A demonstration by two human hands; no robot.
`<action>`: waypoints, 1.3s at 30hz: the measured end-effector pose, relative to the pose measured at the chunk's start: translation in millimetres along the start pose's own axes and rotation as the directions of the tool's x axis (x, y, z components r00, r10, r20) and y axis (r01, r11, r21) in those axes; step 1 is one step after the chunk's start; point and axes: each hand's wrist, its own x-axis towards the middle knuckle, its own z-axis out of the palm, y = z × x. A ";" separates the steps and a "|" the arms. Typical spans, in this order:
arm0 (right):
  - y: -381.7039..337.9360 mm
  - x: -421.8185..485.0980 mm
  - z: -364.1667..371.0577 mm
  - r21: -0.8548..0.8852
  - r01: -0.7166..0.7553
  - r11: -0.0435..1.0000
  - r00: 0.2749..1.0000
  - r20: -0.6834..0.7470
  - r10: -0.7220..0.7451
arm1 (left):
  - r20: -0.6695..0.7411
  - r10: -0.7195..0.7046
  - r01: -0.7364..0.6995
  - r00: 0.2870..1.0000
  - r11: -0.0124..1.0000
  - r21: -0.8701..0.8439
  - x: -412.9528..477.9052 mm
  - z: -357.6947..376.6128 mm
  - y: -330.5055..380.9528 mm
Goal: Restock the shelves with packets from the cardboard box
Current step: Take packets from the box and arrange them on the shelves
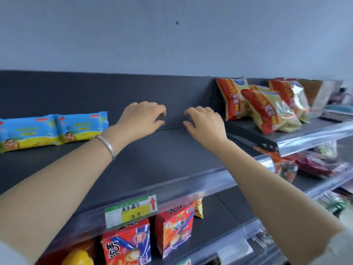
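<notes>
Our left grip (141,119) and right grip (204,125) are loosely curled — both empty. The blue packets (55,131) left of them look soft and light — we'd hold the middle.

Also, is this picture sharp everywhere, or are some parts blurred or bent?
Head view: left hand, right hand and blue packets are fairly sharp; dark red packets at the right edge are smeared; the rail carries pale glare and looks barely bent; light is even.
</notes>
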 end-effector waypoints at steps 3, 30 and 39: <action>62.6 -43.8 -25.9 -0.029 -0.079 0.996 0.997 0.012 0.080 | -0.006 0.070 -0.071 0.998 0.994 -0.086 15.6 8.8 66.2; 282.5 -433.3 37.5 -0.321 -0.471 0.822 0.278 0.830 0.484 | 0.805 0.262 -0.016 0.533 0.954 -0.299 -140.2 273.8 442.6; 264.2 -472.2 41.1 -0.483 -0.452 0.750 0.098 0.809 0.579 | 0.948 0.095 0.137 0.304 0.980 -0.142 -175.2 312.2 450.7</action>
